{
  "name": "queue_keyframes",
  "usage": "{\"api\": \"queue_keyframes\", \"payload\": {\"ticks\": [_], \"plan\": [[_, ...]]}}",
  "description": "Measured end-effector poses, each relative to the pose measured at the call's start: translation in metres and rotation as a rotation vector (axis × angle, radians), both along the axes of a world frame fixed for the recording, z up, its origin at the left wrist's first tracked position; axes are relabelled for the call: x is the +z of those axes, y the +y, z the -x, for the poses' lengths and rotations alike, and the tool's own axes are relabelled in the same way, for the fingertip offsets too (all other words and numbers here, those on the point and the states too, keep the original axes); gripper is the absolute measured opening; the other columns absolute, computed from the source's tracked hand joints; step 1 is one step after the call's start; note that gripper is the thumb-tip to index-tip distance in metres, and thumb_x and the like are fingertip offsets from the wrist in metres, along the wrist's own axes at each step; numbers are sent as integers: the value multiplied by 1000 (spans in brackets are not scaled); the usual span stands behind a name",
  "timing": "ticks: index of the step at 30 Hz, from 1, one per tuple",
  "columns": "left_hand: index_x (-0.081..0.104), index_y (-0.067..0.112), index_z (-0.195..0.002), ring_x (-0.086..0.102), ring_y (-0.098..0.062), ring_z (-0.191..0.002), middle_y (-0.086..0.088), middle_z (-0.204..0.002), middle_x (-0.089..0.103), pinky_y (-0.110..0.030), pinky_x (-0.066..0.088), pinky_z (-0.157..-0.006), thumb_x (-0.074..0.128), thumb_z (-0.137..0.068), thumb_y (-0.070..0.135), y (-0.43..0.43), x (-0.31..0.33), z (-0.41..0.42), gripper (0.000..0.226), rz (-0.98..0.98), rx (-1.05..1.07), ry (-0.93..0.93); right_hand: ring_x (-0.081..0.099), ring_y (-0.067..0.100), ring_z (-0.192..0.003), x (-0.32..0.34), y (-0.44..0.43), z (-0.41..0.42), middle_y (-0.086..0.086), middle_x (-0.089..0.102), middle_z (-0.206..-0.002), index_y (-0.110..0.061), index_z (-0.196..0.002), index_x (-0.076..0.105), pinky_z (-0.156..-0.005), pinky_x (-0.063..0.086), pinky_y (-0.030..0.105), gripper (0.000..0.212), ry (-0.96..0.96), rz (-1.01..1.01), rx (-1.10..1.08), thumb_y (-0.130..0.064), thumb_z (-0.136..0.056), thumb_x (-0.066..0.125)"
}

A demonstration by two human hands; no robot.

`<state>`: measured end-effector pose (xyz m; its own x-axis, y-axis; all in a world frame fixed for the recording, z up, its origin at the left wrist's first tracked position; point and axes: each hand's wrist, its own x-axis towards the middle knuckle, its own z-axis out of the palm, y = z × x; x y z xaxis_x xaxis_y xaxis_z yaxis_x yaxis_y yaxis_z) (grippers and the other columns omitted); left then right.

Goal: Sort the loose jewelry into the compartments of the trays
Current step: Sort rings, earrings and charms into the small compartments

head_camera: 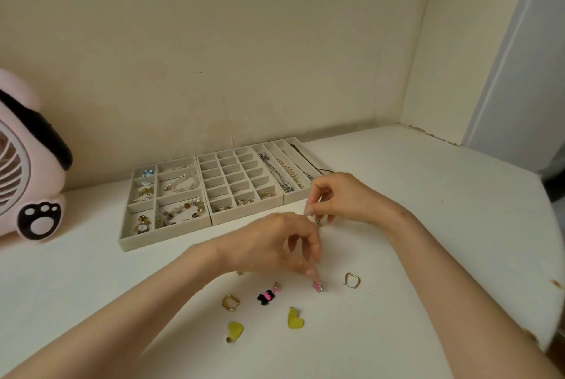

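Observation:
Three beige trays stand by the wall: a left tray (123,230) with brooches and bead bracelets, a middle grid tray (203,178) with earrings in its front cells, a right tray (301,192) with chains. On the white table lie two yellow heart charms (234,329) (295,318), a gold ring (230,303), a black and pink charm (265,297), a small pink charm (277,287) and a square gold hoop (352,280). My left hand (275,245) reaches down, fingertips pinching a pink earring (317,285). My right hand (339,198) pinches a small earring (316,221) in front of the trays.
A pink animal-shaped desk fan (27,164) stands at the left edge of the table. The wall runs close behind the trays. The table's right edge (550,256) curves away, chipped in places.

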<state>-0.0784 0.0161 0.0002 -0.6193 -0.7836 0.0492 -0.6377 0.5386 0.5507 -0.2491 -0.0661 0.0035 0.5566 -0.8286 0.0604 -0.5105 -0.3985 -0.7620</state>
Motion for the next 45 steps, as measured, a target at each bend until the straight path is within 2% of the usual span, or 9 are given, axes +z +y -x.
{"api": "queue_keyframes", "payload": {"ticks": [4, 6, 11, 15, 21, 28, 36, 40, 45], "plan": [[64, 26, -98, 42, 3, -88, 8, -97, 59, -12, 36, -79, 71, -79, 35, 4, -7, 7, 22, 70, -76, -92, 68, 13, -57, -2, -1, 1, -3, 67, -63, -3, -77, 64, -57, 53, 21, 8, -75, -40, -56, 0, -79, 71], [64, 24, -98, 41, 6, -89, 8, -97, 57, -5, 31, -76, 69, -82, 34, 4, -12, 9, 19, 117, -89, -127, 68, 13, -58, -2, -1, 0, 1, 68, -67, -1, -81, 69, -59, 54, 21, 4, -104, -59, -74, 1, -79, 72], [64, 22, -94, 42, 7, -81, 16, -87, 51, -10, 35, -73, 65, -85, 29, 5, -14, 8, 12, 145, -81, -130, 69, 17, -59, -2, -1, -1, 3, 71, -69, -2, -81, 73, -62, 53, 19, 10, -146, -130, -69, 4, -73, 76], [66, 19, -90, 52, 3, -75, 15, -83, 59, -13, 43, -70, 65, -86, 21, -4, 9, -17, 5, 236, 86, -53, 68, 17, -57, -2, 1, -4, 6, 71, -69, -1, -86, 74, -62, 54, 19, 14, -177, -141, -81, 6, -74, 73], [64, 20, -84, 54, -5, -68, 11, -75, 61, -22, 41, -63, 65, -85, 19, -50, 29, -95, 2, 303, 598, -66, 69, 21, -61, -5, 7, -19, 7, 69, -64, -5, -87, 71, -57, 56, 24, 11, -234, -125, -98, 4, -81, 68], [61, 24, -83, 57, -13, -82, 9, -84, 61, -31, 49, -74, 63, -86, 26, -77, 12, -125, 5, 223, 684, -275, 71, 22, -63, 4, 5, -31, 15, 71, -70, 1, -89, 72, -61, 57, 22, 13, -311, -164, -111, 9, -80, 66], [63, 22, -81, 55, -14, -80, 3, -86, 62, -25, 41, -69, 61, -86, 19, -85, 6, -117, 6, 109, 682, -448, 65, 7, -65, 13, -8, -71, -1, 69, -72, -13, -75, 73, -62, 54, 16, 18, -203, -48, -120, 5, -75, 74], [61, 22, -82, 56, -15, -83, 3, -89, 63, -28, 45, -70, 62, -85, 21, -85, 7, -116, 4, 103, 722, -449, 64, 7, -85, 13, -18, -107, 2, 72, -93, -11, -85, 76, -82, 50, 20, 11, -68, 91, -108, -5, -76, 75], [59, 24, -82, 57, -16, -84, 3, -92, 65, -31, 49, -76, 64, -83, 28, -77, 11, -130, 7, 154, 776, -338, 63, 9, -91, 7, -31, -144, 3, 73, -96, -11, -86, 76, -86, 47, 21, 12, 52, 165, -102, -6, -76, 76]]}}
